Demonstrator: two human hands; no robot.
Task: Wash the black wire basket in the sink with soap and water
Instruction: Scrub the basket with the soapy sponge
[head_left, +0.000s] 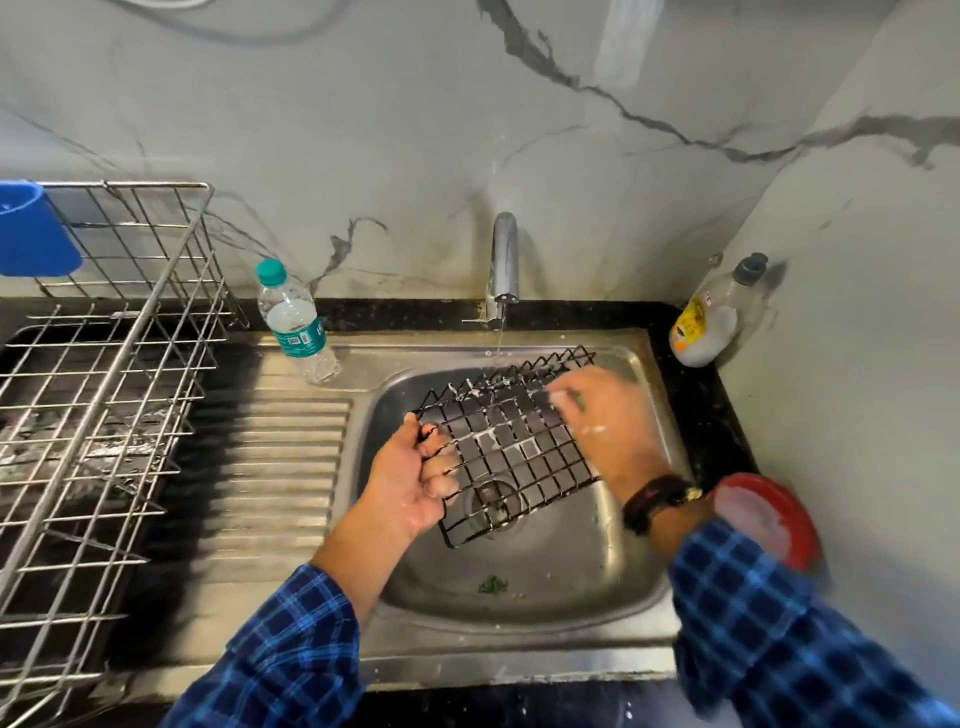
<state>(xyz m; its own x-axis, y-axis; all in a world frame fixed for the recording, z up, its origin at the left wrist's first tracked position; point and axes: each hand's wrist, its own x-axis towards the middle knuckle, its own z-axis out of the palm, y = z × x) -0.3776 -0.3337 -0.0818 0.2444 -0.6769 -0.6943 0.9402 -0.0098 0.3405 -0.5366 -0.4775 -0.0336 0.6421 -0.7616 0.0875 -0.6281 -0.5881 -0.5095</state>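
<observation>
The black wire basket is held tilted over the steel sink, with white soap foam on its wires. A thin stream of water runs from the tap onto its far edge. My left hand grips the basket's left edge, fingers hooked through the grid. My right hand lies on the basket's right side, blurred, with foam on it; something pale shows at the fingertips, but I cannot make out what it is.
A silver dish rack with a blue cup stands on the left. A plastic water bottle stands on the ribbed drainboard. A soap bottle leans in the right corner; a red-rimmed tub sits by my right wrist.
</observation>
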